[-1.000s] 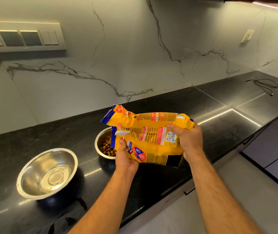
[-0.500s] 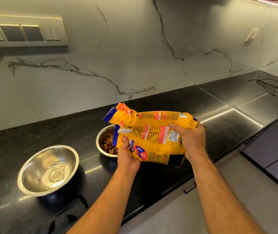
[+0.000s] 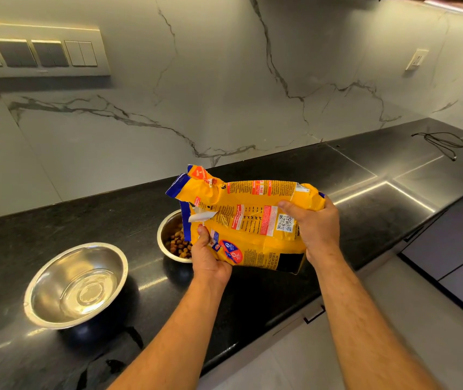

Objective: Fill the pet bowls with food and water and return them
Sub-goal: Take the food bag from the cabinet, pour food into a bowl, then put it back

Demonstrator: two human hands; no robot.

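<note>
Holding the bag [image 3: 248,220] on its side over the counter [image 3: 55,226], long axis running from about 3 o'clock at the base to 9 o'clock at the torn mouth, mouth tipped slightly down. Hanging right above the near rim of the food bowl [image 3: 168,235], which lies at 9 o'clock from the left hand [image 3: 209,260] and just beside it; hence the left hand nearer the bowl, the right hand [image 3: 315,226] further off at the bag's base. Left fingers closed on the bag's lower edge near the mouth, thumb up along the front; right fingers wrapped over the far end, thumb pressed across the printed face. Both grips firm on crumpled film, no slack seen. Bag yellow with blue trim at the mouth, red panels, a QR code, a white torn flap; soft and creased, likely part empty. Kibble [image 3: 179,244] brown, heaped in the visible part of the bowl; the rest hidden behind the bag. No pieces seen falling. Probably pouring near done or paused; lifting the base at 3 o'clock would send more out toward 9. Second bowl [image 3: 77,285] at 8 o'clock, well apart from the first, steel, apparently holding clear water. Both bowls not yet returned.
</note>
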